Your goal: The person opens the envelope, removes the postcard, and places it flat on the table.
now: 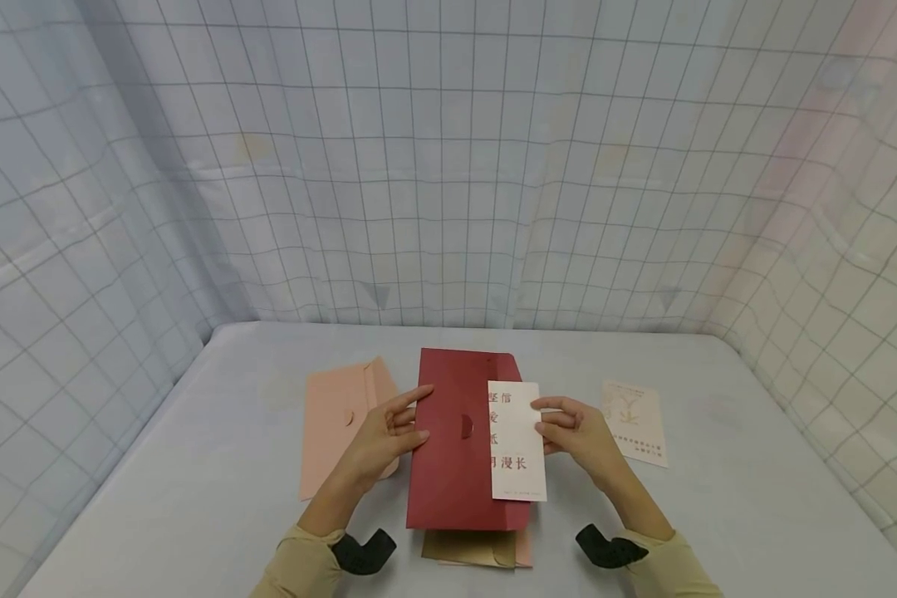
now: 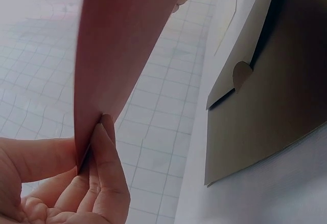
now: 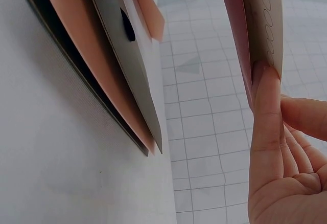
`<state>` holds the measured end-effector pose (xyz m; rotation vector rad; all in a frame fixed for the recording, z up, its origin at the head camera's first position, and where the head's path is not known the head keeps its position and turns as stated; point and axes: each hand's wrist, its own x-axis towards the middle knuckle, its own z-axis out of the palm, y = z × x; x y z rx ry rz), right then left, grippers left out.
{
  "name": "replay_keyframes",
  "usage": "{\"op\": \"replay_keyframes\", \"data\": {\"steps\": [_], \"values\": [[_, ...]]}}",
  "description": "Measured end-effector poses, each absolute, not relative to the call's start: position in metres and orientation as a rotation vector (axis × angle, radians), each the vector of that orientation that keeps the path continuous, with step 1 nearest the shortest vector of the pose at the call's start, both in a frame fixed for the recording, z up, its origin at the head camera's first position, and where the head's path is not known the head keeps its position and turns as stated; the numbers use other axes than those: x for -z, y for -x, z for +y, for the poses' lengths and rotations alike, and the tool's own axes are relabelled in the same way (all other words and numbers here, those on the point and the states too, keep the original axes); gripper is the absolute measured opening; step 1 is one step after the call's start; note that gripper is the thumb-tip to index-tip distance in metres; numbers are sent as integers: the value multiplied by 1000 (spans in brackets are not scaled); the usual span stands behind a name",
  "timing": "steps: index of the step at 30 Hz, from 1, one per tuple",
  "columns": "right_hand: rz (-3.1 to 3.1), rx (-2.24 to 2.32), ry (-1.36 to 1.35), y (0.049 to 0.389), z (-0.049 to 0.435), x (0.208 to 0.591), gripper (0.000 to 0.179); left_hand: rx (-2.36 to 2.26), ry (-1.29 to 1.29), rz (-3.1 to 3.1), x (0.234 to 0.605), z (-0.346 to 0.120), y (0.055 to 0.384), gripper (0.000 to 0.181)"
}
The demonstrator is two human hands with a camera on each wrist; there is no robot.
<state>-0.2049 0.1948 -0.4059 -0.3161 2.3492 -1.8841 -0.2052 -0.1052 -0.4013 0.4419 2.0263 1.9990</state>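
Observation:
A red envelope (image 1: 448, 490) with a half-round flap notch is held up over the table in the head view. My left hand (image 1: 374, 444) pinches its left edge, thumb on one face and fingers on the other, as the left wrist view also shows. My right hand (image 1: 586, 440) pinches the right edge of a white card (image 1: 519, 436) printed with red characters. That card overlaps the envelope's right part. In the right wrist view, a finger lies between the card (image 3: 268, 24) and the red envelope (image 3: 237, 35).
Under the red envelope, a gold envelope (image 1: 467, 548) lies on a stack with a pink one (image 1: 524, 550). Another pink envelope (image 1: 329, 432) lies at the left, and a printed cream card (image 1: 635, 423) at the right. White checked curtains (image 1: 456, 208) enclose the white table (image 1: 217, 465).

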Motion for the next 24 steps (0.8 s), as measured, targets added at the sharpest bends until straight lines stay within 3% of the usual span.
{"op": "replay_keyframes", "data": {"steps": [24], "values": [[2367,1873,276,205,200,404,42,-2001,-414,2047,400,-106,205,64]]}}
